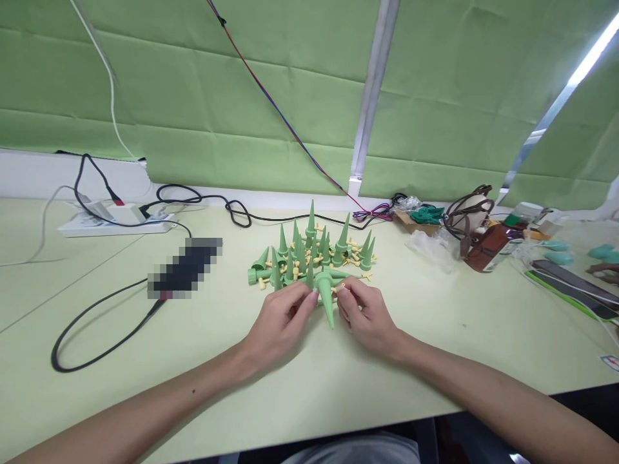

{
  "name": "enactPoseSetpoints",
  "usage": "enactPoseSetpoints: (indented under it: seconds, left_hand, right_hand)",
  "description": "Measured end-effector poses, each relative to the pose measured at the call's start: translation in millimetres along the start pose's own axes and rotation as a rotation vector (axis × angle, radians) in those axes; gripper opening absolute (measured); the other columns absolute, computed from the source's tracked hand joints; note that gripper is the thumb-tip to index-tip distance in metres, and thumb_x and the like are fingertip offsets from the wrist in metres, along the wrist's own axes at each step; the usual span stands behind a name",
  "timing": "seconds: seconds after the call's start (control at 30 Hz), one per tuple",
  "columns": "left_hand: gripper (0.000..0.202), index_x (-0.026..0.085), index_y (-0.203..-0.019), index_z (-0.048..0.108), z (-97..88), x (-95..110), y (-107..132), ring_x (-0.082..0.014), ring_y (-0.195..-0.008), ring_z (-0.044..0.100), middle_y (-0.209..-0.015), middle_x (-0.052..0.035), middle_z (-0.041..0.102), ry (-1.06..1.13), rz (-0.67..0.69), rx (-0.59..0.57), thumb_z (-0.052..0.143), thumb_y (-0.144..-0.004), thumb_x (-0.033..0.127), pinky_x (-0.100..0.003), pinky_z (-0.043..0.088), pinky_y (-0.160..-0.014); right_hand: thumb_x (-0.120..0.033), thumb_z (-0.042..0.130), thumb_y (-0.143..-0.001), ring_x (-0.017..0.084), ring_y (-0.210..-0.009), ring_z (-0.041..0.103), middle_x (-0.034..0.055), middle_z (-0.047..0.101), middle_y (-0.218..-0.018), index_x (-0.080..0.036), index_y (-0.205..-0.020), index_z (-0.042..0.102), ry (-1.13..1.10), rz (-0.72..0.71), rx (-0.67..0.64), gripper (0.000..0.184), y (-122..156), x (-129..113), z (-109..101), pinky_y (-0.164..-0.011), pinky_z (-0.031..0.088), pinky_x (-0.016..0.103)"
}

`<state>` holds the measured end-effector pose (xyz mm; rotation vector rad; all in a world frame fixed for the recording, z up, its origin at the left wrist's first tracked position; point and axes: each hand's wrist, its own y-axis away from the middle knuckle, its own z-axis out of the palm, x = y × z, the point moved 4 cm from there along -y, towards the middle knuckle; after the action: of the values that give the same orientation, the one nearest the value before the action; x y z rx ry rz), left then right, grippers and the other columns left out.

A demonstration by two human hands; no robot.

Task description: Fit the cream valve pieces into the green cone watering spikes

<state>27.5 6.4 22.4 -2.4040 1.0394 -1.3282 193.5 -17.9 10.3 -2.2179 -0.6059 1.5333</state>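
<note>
Between both hands is a green plastic watering spike [327, 299], its tapered tip pointing down toward me. My left hand [283, 316] is closed, with thumb and forefinger pinching the spike's left side. My right hand [365, 316] is closed too, its fingertips on a small yellow valve piece [335, 290] at the spike's right side. Fingers partly hide that small piece. Just behind my hands lies a cluster of similar green spikes [300, 254], several upright and some on their sides, with yellow valve pieces [296, 273] among them.
On the left are a white power strip [120, 224], a blurred dark device [186, 267] and a looped black cable [60, 367]. At right stand a brown bottle [491, 248], crumpled clear plastic [432, 248] and a dark phone-like slab [575, 280]. Another person's hand [607, 272] shows at the right edge.
</note>
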Motion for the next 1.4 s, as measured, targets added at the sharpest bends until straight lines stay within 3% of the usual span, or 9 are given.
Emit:
enactPoseSetpoints:
  seconds: [0.17,0.5,0.97,1.4]
  left_hand:
    - [0.052,0.018,-0.06,0.045,2.5,-1.8,-1.7,-0.0114,-0.055,0.046,-0.057,0.0017,0.048,0.127,-0.043,-0.04,0.032,-0.106,0.038,-0.025,0.036,-0.056]
    - [0.05,0.017,-0.065,0.05,3.7,-1.5,-2.0,-0.0121,-0.056,0.043,-0.06,0.0022,0.044,0.185,-0.075,-0.113,0.034,-0.104,0.046,-0.025,0.036,-0.054]
    - [0.044,0.019,-0.066,0.045,0.3,0.5,-2.4,-0.0141,-0.061,0.041,-0.065,0.0009,0.044,0.038,-0.019,-0.098,0.038,-0.102,0.043,-0.027,0.036,-0.059]
    - [0.013,0.017,-0.105,0.058,0.0,2.2,5.8,-0.0113,-0.063,0.048,-0.078,0.0002,0.049,0.007,0.149,-0.009,0.055,-0.097,0.027,-0.022,0.042,-0.055]
  right_hand:
    - [-0.042,0.038,-0.105,0.011,-0.049,0.039,-0.0049,0.044,-0.055,-0.022,-0.077,0.046,0.018,-0.029,-0.035,0.035,-0.1,-2.3,0.4,-0.05,0.034,0.025]
    - [-0.04,0.039,-0.105,0.011,-0.048,0.037,-0.0054,0.044,-0.055,-0.021,-0.082,0.052,-0.01,-0.069,-0.114,0.033,0.4,-1.0,1.7,-0.049,0.032,0.025]
    - [-0.04,0.038,-0.105,0.011,-0.048,0.036,-0.0058,0.042,-0.054,-0.021,-0.081,0.049,0.038,-0.096,-0.102,0.032,1.2,-0.9,1.0,-0.049,0.031,0.026]
    - [-0.041,0.034,-0.106,0.011,-0.047,0.035,-0.0051,0.04,-0.052,-0.022,-0.07,0.037,0.037,-0.056,-0.098,0.04,0.7,-0.7,1.5,-0.048,0.029,0.026]
